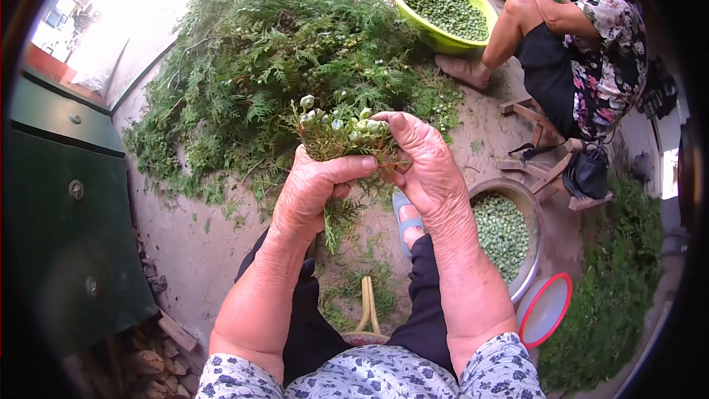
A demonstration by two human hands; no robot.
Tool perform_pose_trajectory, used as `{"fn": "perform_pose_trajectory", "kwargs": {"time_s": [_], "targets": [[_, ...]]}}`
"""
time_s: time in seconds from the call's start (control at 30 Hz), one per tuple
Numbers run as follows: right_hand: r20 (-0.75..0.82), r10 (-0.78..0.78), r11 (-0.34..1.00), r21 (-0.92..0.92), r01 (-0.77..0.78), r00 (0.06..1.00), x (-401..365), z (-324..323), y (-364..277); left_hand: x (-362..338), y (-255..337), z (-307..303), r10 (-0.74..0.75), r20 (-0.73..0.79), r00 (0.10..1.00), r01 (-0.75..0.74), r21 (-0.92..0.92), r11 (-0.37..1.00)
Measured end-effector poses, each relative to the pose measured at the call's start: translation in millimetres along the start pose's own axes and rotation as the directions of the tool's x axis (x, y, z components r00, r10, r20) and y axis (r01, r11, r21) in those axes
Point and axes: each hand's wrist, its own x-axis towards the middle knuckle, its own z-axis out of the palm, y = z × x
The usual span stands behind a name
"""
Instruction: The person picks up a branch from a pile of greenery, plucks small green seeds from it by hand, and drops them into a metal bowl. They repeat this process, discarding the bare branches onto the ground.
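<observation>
Cone-bearing conifer sprig [319,149]: you have it raised in front of you, above the floor [185,251] and just this side of the branch pile [258,66]. Your left hand [317,185] is clamped around its lower part, thumb laid across, probably to steady the stems and leave the pale green cones [362,130] exposed on top. Your right hand [428,162] has thumb and fingers close together at the cones; you cannot tell from this angle whether they pinch one. The metal basin [537,225] of loose cones stands by your right forearm, seemingly for a short reach, while the yellow-green tub [432,35], also holding cones, sits near a seated person [605,52], likely for the same convenience. You can read no brand, label or writing anywhere.
</observation>
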Motion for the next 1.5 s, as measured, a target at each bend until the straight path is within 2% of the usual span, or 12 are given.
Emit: {"fn": "perform_pose_trajectory", "kwargs": {"time_s": [0.47,0.53,0.8,0.9,0.97,1.07,1.13,1.2,1.33,1.4,1.47,1.5], "targets": [[-0.033,-0.043,0.998,-0.043,0.041,0.999,-0.4,-5.5,-5.7,4.0,-5.2,1.8,0.063,-0.018,0.998,-0.061,0.054,0.997],[-0.055,-0.032,0.998,-0.047,0.029,0.998,-1.1,-0.5,-7.6,3.0,-5.4,4.5,0.079,-0.101,0.992,-0.082,-0.030,0.996],[-0.059,-0.024,0.994,-0.104,0.018,0.998,-1.0,0.2,-2.3,2.8,-5.5,4.0,0.123,-0.137,0.983,-0.126,-0.012,0.992],[-0.073,-0.079,0.984,-0.167,0.066,0.994,0.5,-0.5,3.8,3.7,-8.6,3.2,0.120,-0.135,0.984,-0.121,-0.003,0.993],[-0.141,-0.300,0.859,-0.469,0.203,0.944,0.7,3.9,8.1,3.5,-9.4,5.0,0.119,-0.136,0.984,-0.120,-0.003,0.993],[-0.291,-0.371,0.872,-0.435,0.224,0.882,3.8,2.2,3.4,1.1,-7.9,7.9,0.144,-0.115,0.983,-0.151,-0.053,0.987],[-0.242,-0.310,0.950,-0.127,0.287,0.919,11.0,-13.7,-8.6,-1.1,-6.6,3.6,0.122,-0.096,0.988,-0.122,0.007,0.992],[-0.207,-0.223,0.970,0.051,0.238,0.953,9.4,-10.1,-14.8,-0.4,-5.5,-0.1,0.112,-0.054,0.992,-0.112,-0.005,0.994],[-0.172,-0.114,0.986,0.099,0.133,0.978,1.2,0.2,-11.9,2.2,-6.1,4.6,0.124,-0.034,0.992,-0.124,0.011,0.992],[-0.056,-0.157,0.986,0.044,0.160,0.986,2.2,-7.2,-6.6,2.7,-6.1,3.5,0.112,-0.013,0.994,-0.111,0.081,0.991],[-0.044,-0.176,0.984,-0.044,0.174,0.983,-1.8,-6.9,-9.6,2.9,-6.7,3.4,0.120,-0.029,0.992,-0.116,0.120,0.986],[-0.015,-0.188,0.969,-0.164,0.183,0.982,-3.7,-6.0,-12.5,2.9,-7.0,3.6,0.129,-0.042,0.991,-0.121,0.159,0.980]]}}
